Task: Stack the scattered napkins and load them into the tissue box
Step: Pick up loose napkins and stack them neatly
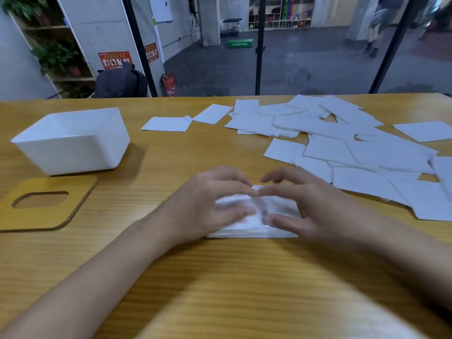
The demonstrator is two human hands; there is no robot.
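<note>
Wooden table (244,277) fills the lower frame, with a glass wall and a dim hall behind it. At lower centre the left hand (208,199) and right hand (315,204) cup a small stack (244,233) of napkins from either side. Fingers curl over its far edge and thumbs lie at the near side, though motion blur softens the detail. The step looks like squaring the stack. Many scattered napkins (342,148) lie overlapping at centre right and upper right, so stacking seems far from done. The white tissue box (73,155) stands open at upper left, well apart, its wooden lid (49,216) flat just in front. Next, a hand probably needs to let go and reach right for more sheets.
</note>
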